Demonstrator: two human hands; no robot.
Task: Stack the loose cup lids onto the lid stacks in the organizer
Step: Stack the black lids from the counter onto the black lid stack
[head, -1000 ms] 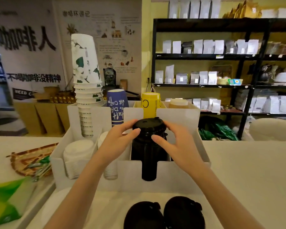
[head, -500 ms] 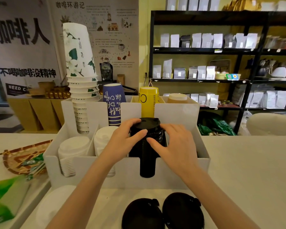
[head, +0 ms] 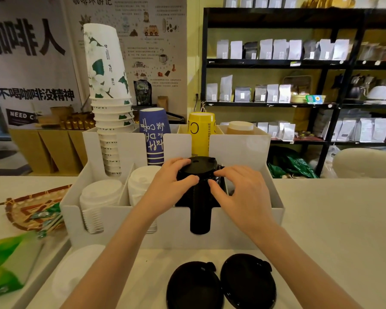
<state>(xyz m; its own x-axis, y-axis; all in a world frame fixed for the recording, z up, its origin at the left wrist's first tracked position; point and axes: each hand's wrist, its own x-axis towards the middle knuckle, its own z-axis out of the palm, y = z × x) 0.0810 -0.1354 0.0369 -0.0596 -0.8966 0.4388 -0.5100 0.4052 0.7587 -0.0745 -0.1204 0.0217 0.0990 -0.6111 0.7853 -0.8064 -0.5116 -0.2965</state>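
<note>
**Black lid seating on organizer stack: handling and clearance notes**

Observation: both hands are on the top black lid [head: 198, 167], which sits on the black lid stack [head: 200, 210] in the third front compartment from the left of the white organizer [head: 250, 221]. The left hand [head: 167, 186] cups the lid's left rim, thumb on the near edge. The right hand [head: 243, 192] has its fingertips [head: 217, 173] on the right rim. Neither hand is closed around the lid; the fingers are spread and curved, pressing at the edge. The lid appears slightly tilted, far side higher.

Handling, as judged: thin moulded plastic, very light, stiff at the rim but flexible across the dome, smooth enough to slip. Best held by the rim on opposite sides. Pressure on the centre would likely flex it rather than seat it.

Remaining work: two loose black lids lie on the counter [head: 332, 219] at the near edge, the left one [head: 193, 284] touching or just beside the right one [head: 247, 279]. A loose white lid [head: 76, 275] lies near left.

Clearance: the compartment walls stand close on both sides of the stack, and the white lid stack [head: 140, 181] is just left of the left hand. The front slot exposes the stack column. Open room is above and towards the near side; the yellow cup [head: 201, 132] stands just behind.
</note>
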